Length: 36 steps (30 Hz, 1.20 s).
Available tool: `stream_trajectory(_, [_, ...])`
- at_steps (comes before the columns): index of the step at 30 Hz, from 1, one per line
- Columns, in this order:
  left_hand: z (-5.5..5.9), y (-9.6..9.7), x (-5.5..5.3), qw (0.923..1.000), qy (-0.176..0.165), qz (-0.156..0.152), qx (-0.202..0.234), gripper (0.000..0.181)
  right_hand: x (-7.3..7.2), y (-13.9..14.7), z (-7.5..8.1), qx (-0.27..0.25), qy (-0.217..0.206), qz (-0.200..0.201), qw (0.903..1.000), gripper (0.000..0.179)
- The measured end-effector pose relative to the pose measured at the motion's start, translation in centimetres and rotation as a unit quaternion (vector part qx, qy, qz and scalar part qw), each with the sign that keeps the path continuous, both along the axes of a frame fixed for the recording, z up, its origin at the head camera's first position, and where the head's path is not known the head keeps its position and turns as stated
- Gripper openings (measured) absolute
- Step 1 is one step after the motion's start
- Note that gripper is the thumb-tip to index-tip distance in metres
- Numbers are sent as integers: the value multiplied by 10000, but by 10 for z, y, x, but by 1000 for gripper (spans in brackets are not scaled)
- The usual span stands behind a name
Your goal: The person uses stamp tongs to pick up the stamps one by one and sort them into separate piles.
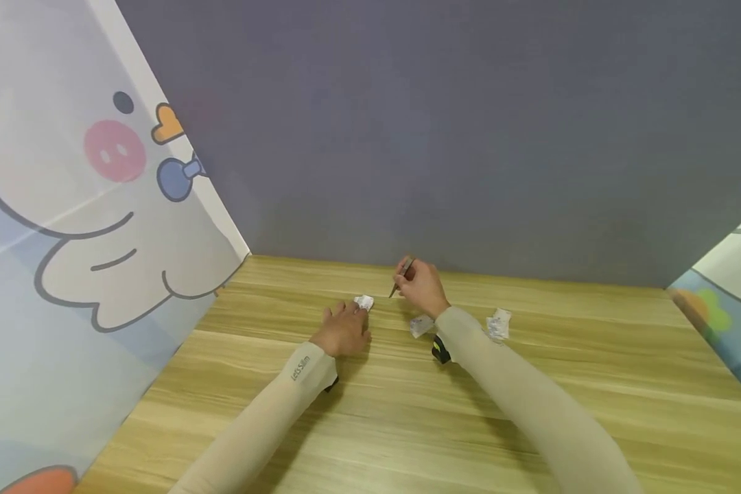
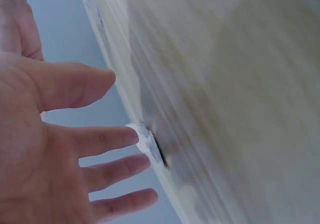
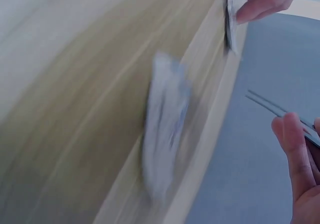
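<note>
My right hand (image 1: 421,287) pinches a pair of dark tweezers (image 1: 401,277), their thin tips pointing down and to the left. In the right wrist view the two prongs of the tweezers (image 3: 267,104) stand slightly apart with nothing between them. My left hand (image 1: 344,331) is held low over the table, fingers straight and spread. Its fingertips are right at a small white printed packet (image 1: 364,302), which the left wrist view shows as a crumpled white piece (image 2: 148,143). A second whitish packet (image 1: 421,325) lies just below my right wrist, large and blurred in the right wrist view (image 3: 165,126).
Farther right on the wood-grain table (image 1: 383,425) lies another small white packet (image 1: 499,324), partly behind my right forearm. A grey panel (image 1: 444,137) rises at the table's back edge. Cartoon-printed sheets (image 1: 68,206) stand along the left and right sides.
</note>
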State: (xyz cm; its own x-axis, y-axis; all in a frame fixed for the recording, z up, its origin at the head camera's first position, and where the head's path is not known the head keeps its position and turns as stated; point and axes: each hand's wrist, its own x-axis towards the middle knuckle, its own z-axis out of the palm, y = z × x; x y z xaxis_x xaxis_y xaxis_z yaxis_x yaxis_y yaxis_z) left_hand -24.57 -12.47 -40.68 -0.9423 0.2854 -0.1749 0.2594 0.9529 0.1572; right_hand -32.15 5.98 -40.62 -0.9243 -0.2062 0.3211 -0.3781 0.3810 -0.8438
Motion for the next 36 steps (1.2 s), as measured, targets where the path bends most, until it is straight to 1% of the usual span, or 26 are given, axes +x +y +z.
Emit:
stream_trajectory(3, [3, 6, 1, 9997, 119, -198, 14, 51, 4, 16, 2, 102, 16, -42, 9999, 9])
stream_trajectory(6, [5, 16, 3, 9983, 196, -542, 42, 46, 6, 31, 3, 279, 10, -102, 9996, 9])
stream_trajectory(10, [3, 31, 6, 9950, 121, -979, 140, 40, 10, 48, 2, 572, 87, -110, 9983, 8])
stream_trajectory(12, [2, 38, 9, 9934, 61, -1127, 207, 39, 12, 55, 0, 707, 140, -116, 9973, 8])
stream_trajectory(15, [0, 48, 11, 9914, 21, -1292, 186, 41, 16, 65, -2, 877, 164, -129, 9959, 8])
stream_trajectory(21, [-3, 62, 14, 9898, -10, -1421, 75, 40, 19, 78, -10, 1025, 105, -146, 9946, 7])
stream_trajectory(24, [-3, 63, 14, 9900, -60, -1406, -14, 42, 19, 77, -13, 988, 93, -110, 9950, 7])
stream_trajectory(29, [-3, 63, 15, 9899, -144, -1408, -30, 44, 23, 75, -13, 953, 95, 8, 9954, 14])
stream_trajectory(34, [-2, 64, 16, 9899, -159, -1408, -83, 46, 26, 73, -11, 751, -53, 69, 9971, 6])
stream_trajectory(36, [-2, 64, 16, 9902, -190, -1382, -85, 46, 27, 72, -10, 659, -105, 64, 9978, 7])
